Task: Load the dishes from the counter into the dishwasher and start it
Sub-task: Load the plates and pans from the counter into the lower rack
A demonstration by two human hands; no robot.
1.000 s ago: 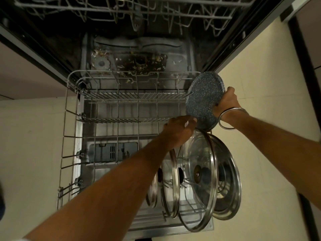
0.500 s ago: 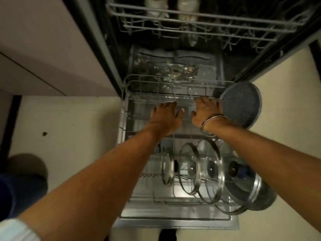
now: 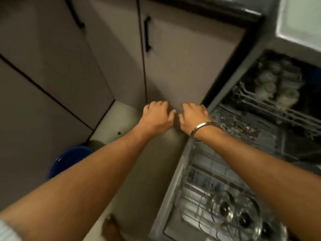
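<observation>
- head view: both hands were stretched forward side by side, empty, fingers loosely spread, left hand (image 3: 157, 114) just beside right hand (image 3: 193, 115).
- a bangle (image 3: 202, 127) sat on the right wrist.
- right of the hands stood the open dishwasher (image 3: 257, 54); its lower rack (image 3: 196, 164), below the right forearm, held upright glass lids (image 3: 231, 211).
- a cabinet door (image 3: 182, 58) lay beyond the hands, a blue bucket (image 3: 69, 159) under the left forearm.

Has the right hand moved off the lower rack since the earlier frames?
Yes. The right hand has swung left, clear of the lower rack, and is now in front of the cabinet door, empty.
</observation>
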